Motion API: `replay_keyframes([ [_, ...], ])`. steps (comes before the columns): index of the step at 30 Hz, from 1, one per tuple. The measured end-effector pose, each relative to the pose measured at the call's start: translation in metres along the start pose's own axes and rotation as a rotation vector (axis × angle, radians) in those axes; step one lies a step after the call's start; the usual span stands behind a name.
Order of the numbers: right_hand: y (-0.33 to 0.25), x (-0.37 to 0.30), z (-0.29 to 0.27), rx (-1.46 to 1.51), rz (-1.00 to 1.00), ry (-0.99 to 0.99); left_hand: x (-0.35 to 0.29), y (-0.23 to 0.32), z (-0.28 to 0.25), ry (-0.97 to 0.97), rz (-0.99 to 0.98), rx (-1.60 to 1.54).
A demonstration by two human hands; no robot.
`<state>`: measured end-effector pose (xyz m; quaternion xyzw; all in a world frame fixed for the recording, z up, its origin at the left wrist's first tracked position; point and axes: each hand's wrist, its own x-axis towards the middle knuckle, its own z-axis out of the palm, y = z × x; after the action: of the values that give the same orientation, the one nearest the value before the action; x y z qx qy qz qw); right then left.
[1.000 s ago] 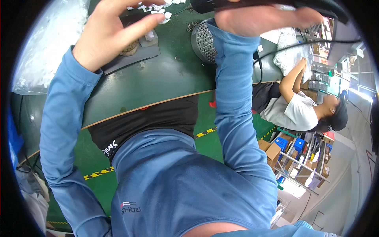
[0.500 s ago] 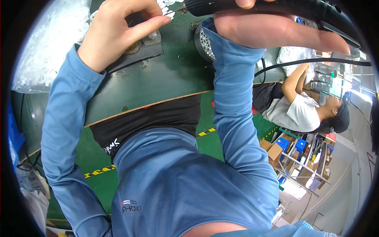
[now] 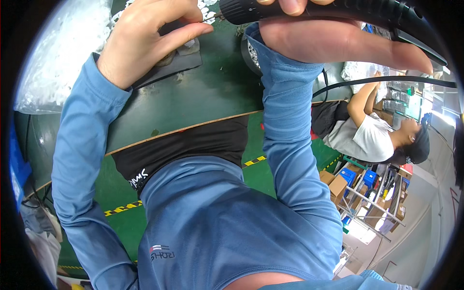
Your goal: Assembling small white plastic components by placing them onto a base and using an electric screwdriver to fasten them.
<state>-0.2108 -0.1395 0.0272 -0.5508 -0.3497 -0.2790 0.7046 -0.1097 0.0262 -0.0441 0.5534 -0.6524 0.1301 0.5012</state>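
A black electric screwdriver (image 3: 377, 15) lies across the top of the view, its bit pointing left. My right hand (image 3: 333, 42) is wrapped round its body, thumb stretched along it. My left hand (image 3: 140, 41) is at the upper left, thumb and forefinger brought together beside the bit. Whatever sits between those fingertips is too small to make out. Beneath the left hand is a dark flat pad (image 3: 169, 70) with a small block on it, partly covered by the hand. Small white pieces (image 3: 207, 10) are scattered just beyond the fingertips.
A clear bag of white parts (image 3: 63, 58) stands on the green table (image 3: 193, 99) at left. A perforated metal round container (image 3: 252, 55) is beside my right wrist. A black cable (image 3: 382, 79) runs off right. Another person (image 3: 369, 137) sits at right, near shelves with boxes.
The screwdriver has shifted slightly left, and its bit is closer to my left fingertips. My left hand has barely moved.
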Motion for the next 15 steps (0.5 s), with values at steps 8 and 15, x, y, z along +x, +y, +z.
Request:
replay_keyframes([
  [8, 0.011, -0.001, 0.002, 0.068, 0.017, -0.016, -0.011, 0.01, -0.013, -0.131, -0.128, 0.016],
  [15, 0.02, -0.007, 0.005, 0.17, -0.014, -0.078, -0.011, 0.027, -0.015, -0.138, -0.238, 0.086],
])
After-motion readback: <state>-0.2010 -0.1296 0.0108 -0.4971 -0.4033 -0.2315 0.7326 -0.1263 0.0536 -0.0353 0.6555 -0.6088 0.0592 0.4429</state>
